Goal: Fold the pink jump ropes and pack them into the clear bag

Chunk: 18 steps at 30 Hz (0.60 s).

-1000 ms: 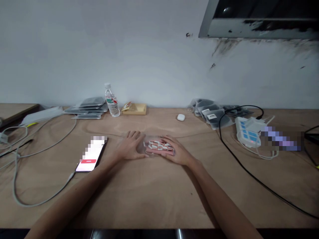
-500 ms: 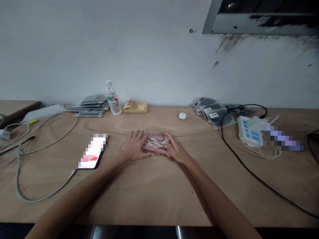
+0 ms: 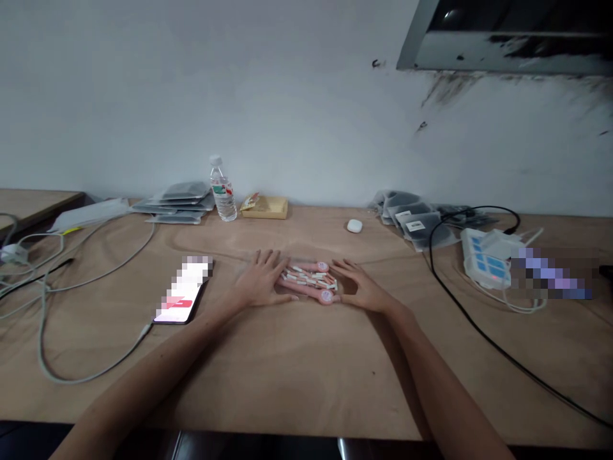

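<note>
"Where is the pink bundle (image 3: pixel 306 281)?"

"Flat on the tabletop (image 3: pixel 297 377), between the two hands, in front of the person. The phone (image 3: pixel 179 300) is well apart, off to the left."

"Which of the hands is nearer?"

"The left hand (image 3: pixel 261 281). It lies palm down, overlapping the bundle's left end and hiding part of it. The right hand (image 3: pixel 361 287) is at the other end, its thumb by the near corner; I can't tell whether it touches."

"Are they gripping?"

"The left fingers are spread, with the thumb along the near edge; whether they hold or only rest, I can't tell. The right thumb and fingers stand wide apart, with nothing clasped between them."

"And how does the bundle lie?"

"Its long axis runs left to right, from one hand to the other. Two pink rods edge it, with white-tipped sticks (image 3: pixel 309 279) between. Their round ends (image 3: pixel 326 296) point right, and the near rod slants slightly toward the person there."
</note>
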Tool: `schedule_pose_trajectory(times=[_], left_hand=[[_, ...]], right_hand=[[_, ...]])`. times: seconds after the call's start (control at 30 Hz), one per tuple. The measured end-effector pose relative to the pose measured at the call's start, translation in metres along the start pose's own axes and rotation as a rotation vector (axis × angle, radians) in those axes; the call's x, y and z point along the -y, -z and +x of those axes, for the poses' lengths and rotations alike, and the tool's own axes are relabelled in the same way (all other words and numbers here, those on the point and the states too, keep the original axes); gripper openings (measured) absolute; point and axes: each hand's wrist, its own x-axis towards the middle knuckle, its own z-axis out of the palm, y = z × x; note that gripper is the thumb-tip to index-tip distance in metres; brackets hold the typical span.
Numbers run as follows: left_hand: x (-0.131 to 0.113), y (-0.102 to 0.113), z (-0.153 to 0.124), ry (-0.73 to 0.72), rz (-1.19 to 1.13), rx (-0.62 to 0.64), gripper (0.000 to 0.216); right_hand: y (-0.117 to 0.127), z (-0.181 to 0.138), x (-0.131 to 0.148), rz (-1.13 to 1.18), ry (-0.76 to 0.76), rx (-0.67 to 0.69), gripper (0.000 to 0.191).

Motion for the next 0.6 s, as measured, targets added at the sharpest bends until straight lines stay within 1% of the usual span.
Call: schedule_pose_trajectory(times=[0.13, 0.33, 0.47, 0.6], left_hand=[[0.000, -0.003, -0.001, 0.005, 0.016, 0.010, 0.093], [-0.001, -0.003, -0.001, -0.010, 0.046, 0.018, 0.096], [0.000, 0.000, -0.001, -0.043, 0.039, 0.019, 0.096], [0.005, 0.003, 0.000, -0.084, 0.005, 0.023, 0.094]], right_hand=[[-0.005, 0.000, -0.002, -0.047, -0.011, 0.010, 0.081], [-0.006, 0.002, 0.004, -0.026, 0.001, 0.027, 0.082], [-0.005, 0.004, 0.011, 0.007, 0.024, 0.070, 0.084], [-0.001, 0.004, 0.016, 0.019, -0.004, 0.093, 0.085]])
